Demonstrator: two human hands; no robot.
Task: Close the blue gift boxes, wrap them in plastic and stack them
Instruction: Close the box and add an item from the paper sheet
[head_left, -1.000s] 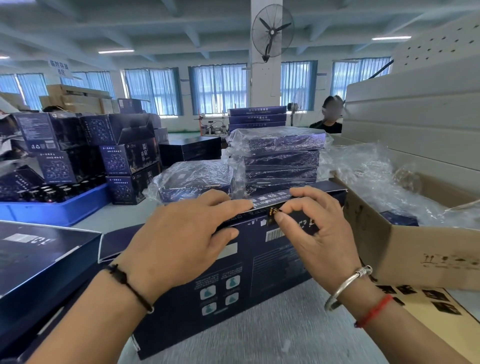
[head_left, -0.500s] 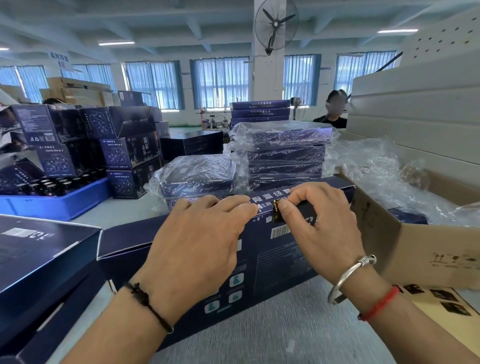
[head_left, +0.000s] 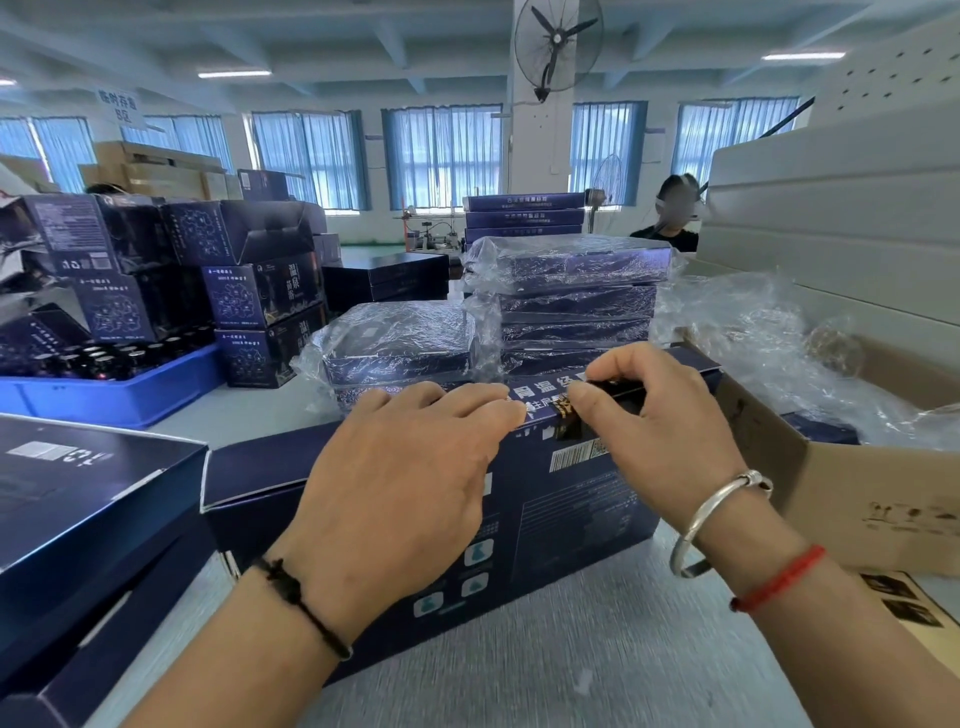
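On blue gift box (head_left: 571, 499): left hand (head_left: 395, 499) pressing flat; right hand (head_left: 660, 415) pinching seal sticker (head_left: 567, 422).

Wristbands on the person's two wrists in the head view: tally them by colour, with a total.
Black cord, left wrist: 1
Silver bangle, right wrist: 1
Red string, right wrist: 1
Total: 3
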